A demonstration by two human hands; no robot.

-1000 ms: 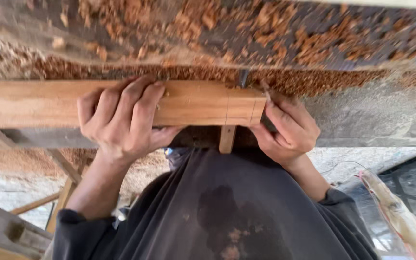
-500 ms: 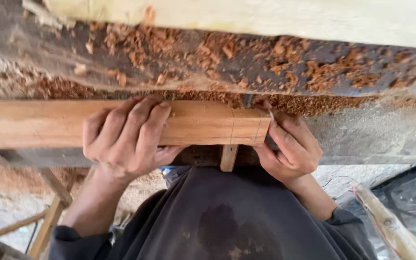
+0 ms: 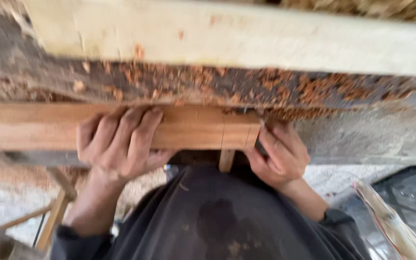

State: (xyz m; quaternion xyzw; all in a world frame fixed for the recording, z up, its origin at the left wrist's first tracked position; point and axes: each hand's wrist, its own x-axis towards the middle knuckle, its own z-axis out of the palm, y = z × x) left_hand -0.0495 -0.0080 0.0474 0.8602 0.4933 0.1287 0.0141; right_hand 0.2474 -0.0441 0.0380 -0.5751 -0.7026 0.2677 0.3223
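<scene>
While the view is blurred, the main things can be told: a reddish wooden bar (image 3: 188, 127) lies lengthwise along the near edge of the work surface (image 3: 362, 139), and everything else is placed from that bar; the left hand (image 3: 119, 144) lies over its middle, four fingers (image 3: 143, 127) curled across the top face and the thumb tucked beneath, so this hand is closed around the bar; the right hand (image 3: 280, 156) is at the bar's right end, fingers folded inward against the end face, and a small dark object (image 3: 261, 147) shows between them, though what it is cannot be told, nor how firmly the hand grips it; a pencil line (image 3: 223, 136) crosses the bar just left of that end; below the bar, under the line, a short pale wooden stub (image 3: 226, 160) points down toward the person's dark shirt (image 3: 227, 216); beyond the bar, the surface is strewn with reddish wood chips (image 3: 266, 82), and farther still lies a broad pale plank (image 3: 227, 36) running parallel to the bar; below the bar to the left, thin wooden legs (image 3: 56, 212) stand slanted, and below it to the far right lies a pale, striped, tapering stick (image 3: 391, 221) on dark sheeting (image 3: 415, 188).
</scene>
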